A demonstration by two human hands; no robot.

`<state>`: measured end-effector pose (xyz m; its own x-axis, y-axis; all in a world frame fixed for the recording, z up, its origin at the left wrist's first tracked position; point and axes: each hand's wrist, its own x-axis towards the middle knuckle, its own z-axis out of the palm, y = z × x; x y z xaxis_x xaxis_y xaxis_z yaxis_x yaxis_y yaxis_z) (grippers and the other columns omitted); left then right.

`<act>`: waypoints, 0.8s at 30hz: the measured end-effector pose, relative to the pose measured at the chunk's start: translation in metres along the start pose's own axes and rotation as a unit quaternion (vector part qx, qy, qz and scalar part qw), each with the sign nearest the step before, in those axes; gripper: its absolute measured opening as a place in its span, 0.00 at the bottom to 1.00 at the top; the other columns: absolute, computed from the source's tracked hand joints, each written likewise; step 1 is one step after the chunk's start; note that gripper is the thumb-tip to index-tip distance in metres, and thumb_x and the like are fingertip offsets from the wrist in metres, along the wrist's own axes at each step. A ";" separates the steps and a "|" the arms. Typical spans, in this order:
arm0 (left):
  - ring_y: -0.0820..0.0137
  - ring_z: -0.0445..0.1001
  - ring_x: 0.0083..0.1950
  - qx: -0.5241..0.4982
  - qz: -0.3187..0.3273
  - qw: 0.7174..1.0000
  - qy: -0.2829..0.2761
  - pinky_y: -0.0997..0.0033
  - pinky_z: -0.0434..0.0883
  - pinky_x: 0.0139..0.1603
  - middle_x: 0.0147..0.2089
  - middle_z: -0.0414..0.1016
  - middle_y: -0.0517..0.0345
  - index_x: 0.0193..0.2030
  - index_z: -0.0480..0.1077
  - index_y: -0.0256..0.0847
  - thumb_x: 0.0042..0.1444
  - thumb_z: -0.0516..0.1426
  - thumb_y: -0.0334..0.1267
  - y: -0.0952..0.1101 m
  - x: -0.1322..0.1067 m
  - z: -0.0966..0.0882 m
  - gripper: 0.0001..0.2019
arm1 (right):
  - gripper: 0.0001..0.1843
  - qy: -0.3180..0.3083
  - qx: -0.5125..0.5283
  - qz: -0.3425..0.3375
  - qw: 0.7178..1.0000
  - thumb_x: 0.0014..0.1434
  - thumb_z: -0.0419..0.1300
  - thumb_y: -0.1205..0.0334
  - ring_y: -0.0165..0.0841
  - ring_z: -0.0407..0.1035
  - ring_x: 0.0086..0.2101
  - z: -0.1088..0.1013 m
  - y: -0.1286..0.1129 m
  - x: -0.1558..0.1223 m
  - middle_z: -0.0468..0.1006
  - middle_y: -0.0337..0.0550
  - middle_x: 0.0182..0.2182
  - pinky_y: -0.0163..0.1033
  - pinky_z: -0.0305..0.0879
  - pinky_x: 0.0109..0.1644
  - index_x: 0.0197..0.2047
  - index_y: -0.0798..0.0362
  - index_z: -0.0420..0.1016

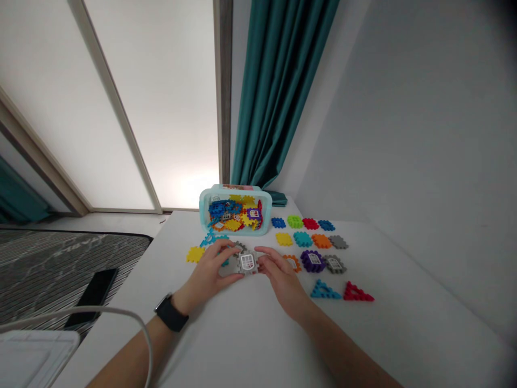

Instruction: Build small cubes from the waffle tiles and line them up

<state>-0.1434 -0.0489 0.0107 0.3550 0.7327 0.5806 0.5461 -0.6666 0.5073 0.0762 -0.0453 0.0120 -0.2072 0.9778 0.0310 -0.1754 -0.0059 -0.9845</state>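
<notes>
Between my two hands is a grey toothed building block (pixel 247 262) with a white window print on its top. My left hand (pixel 214 265), with a dark watch at the wrist, has its thumb and fingers closed on the block's left side. The fingers of my right hand (pixel 281 275) press on its right side. Another grey toothed piece (pixel 239 247) shows partly just behind it. Close by my left fingers lie a yellow square piece (pixel 195 254) and light-blue pieces (pixel 209 237), partly covered by the hand. An orange frame piece (pixel 292 262) lies beside my right hand.
A light-blue bin (pixel 265 228) full of mixed pieces stands at the back. Rows of coloured squares lie at the right, with a purple stack (pixel 313 261), a blue triangle (pixel 324 290) and a red triangle (pixel 357 292). A white cable (pixel 121 311) arches at front left.
</notes>
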 end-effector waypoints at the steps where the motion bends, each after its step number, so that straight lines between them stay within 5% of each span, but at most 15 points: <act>1: 0.57 0.69 0.60 -0.012 -0.006 1.000 -0.001 0.50 0.69 0.62 0.59 0.67 0.47 0.58 0.69 0.47 0.58 0.65 0.42 0.001 0.001 -0.001 0.22 | 0.19 -0.007 0.004 -0.001 1.000 0.60 0.61 0.50 0.36 0.73 0.38 -0.002 -0.001 0.000 0.81 0.41 0.36 0.43 0.68 0.48 0.51 0.48 0.76; 8: 0.58 0.68 0.59 -0.117 -0.050 0.991 -0.033 0.54 0.69 0.61 0.57 0.66 0.48 0.50 0.71 0.44 0.59 0.63 0.42 0.005 0.004 -0.007 0.14 | 0.19 -0.101 -0.132 -0.102 0.981 0.59 0.63 0.60 0.37 0.73 0.46 -0.009 -0.003 -0.001 0.80 0.42 0.44 0.44 0.67 0.54 0.54 0.45 0.74; 16: 0.59 0.71 0.57 -0.198 -0.058 0.972 -0.108 0.56 0.70 0.59 0.54 0.71 0.46 0.47 0.73 0.43 0.66 0.54 0.54 0.006 0.003 -0.001 0.17 | 0.04 0.005 -0.310 -0.234 0.921 0.59 0.62 0.62 0.35 0.67 0.34 -0.004 -0.004 -0.006 0.70 0.40 0.31 0.40 0.66 0.41 0.38 0.47 0.78; 20: 0.62 0.74 0.50 -0.155 -0.073 0.982 -0.083 0.58 0.73 0.52 0.48 0.76 0.49 0.48 0.72 0.43 0.70 0.49 0.48 0.008 0.003 0.004 0.16 | 0.07 0.011 -0.256 -0.185 0.949 0.58 0.64 0.56 0.36 0.68 0.34 -0.003 -0.003 -0.001 0.72 0.40 0.30 0.40 0.65 0.40 0.32 0.49 0.74; 24: 0.59 0.75 0.51 -0.049 -0.041 0.998 -0.026 0.56 0.73 0.53 0.51 0.75 0.47 0.60 0.66 0.42 0.63 0.59 0.45 0.007 0.000 0.006 0.21 | 0.16 0.008 -0.151 -0.051 0.987 0.55 0.66 0.46 0.33 0.66 0.29 -0.001 0.002 0.004 0.73 0.36 0.25 0.38 0.61 0.34 0.32 0.51 0.73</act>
<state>-0.1351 -0.0522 0.0105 0.3521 0.7898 0.5022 0.4988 -0.6124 0.6134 0.0760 -0.0412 0.0100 -0.1880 0.9733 0.1316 0.1016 0.1526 -0.9831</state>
